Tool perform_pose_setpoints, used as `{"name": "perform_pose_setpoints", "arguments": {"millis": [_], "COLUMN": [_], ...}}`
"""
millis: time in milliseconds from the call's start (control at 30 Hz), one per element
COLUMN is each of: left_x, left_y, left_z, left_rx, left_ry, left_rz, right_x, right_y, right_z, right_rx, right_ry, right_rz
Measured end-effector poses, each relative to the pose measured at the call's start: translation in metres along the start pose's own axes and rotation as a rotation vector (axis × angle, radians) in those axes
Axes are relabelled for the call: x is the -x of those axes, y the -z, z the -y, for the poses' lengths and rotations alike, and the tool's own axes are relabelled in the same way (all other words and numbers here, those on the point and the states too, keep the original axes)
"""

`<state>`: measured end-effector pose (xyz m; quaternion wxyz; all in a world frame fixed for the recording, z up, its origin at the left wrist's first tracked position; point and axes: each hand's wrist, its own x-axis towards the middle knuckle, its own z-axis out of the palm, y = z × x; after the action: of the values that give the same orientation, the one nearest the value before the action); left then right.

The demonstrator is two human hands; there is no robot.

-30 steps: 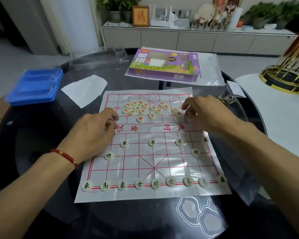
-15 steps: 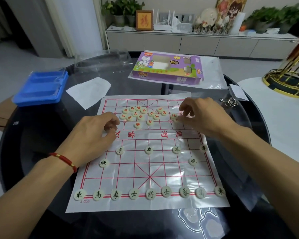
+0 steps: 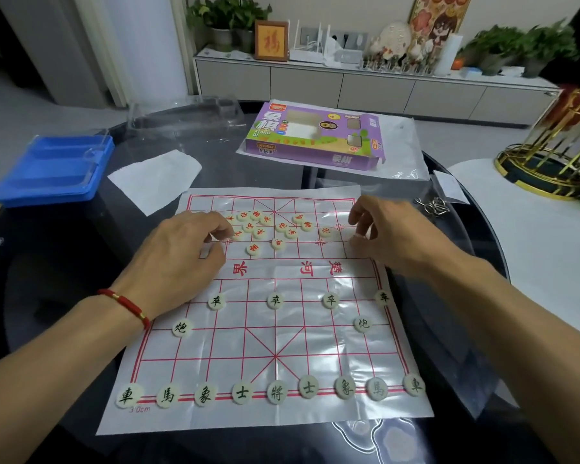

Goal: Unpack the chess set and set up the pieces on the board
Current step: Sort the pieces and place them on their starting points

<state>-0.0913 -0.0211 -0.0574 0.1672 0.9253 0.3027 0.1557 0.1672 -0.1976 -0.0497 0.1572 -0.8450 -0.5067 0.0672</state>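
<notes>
A plastic chess board sheet (image 3: 315, 333) with a red grid lies on the dark round table. Black-lettered pieces (image 3: 275, 393) stand in rows on its near half. Red-lettered pieces (image 3: 277, 229) lie in a loose cluster on the far half. My left hand (image 3: 185, 252) rests at the cluster's left side, fingers curled, its index fingertip touching one red piece (image 3: 237, 234). My right hand (image 3: 392, 232) hovers over the board's far right part and pinches a small red-lettered piece (image 3: 359, 235) between thumb and fingers.
The purple chess box (image 3: 315, 139) lies on a plastic bag behind the board. A blue tray (image 3: 54, 169) sits at the far left, and a white paper (image 3: 154, 179) lies between it and the board. Clear packaging (image 3: 185, 118) stands behind. Metal rings (image 3: 431, 205) lie right of the board.
My left hand has moved from the board's left edge to the red cluster. My right hand has drawn away from the cluster toward the right with a piece.
</notes>
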Motion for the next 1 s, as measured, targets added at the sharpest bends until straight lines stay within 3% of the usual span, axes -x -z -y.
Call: {"name": "perform_pose_setpoints", "arguments": {"millis": [133, 333, 467, 1000], "left_x": [0.004, 0.000, -0.001, 0.001], "left_y": [-0.003, -0.006, -0.003, -0.002], "left_z": [0.004, 0.009, 0.012, 0.015], "left_rx": [-0.001, 0.045, 0.038, -0.056], "left_ry": [0.009, 0.037, 0.060, 0.081], "left_rz": [-0.013, -0.021, -0.071, 0.041], "right_x": [0.003, 0.007, 0.006, 0.003], "right_y": [0.004, 0.006, 0.005, 0.000], "right_z": [-0.015, -0.018, -0.023, -0.027], "right_rx": [-0.003, 0.025, 0.072, 0.070], "right_ry": [-0.027, 0.056, -0.028, 0.016], "right_rz": [-0.064, 0.044, 0.009, -0.036]}}
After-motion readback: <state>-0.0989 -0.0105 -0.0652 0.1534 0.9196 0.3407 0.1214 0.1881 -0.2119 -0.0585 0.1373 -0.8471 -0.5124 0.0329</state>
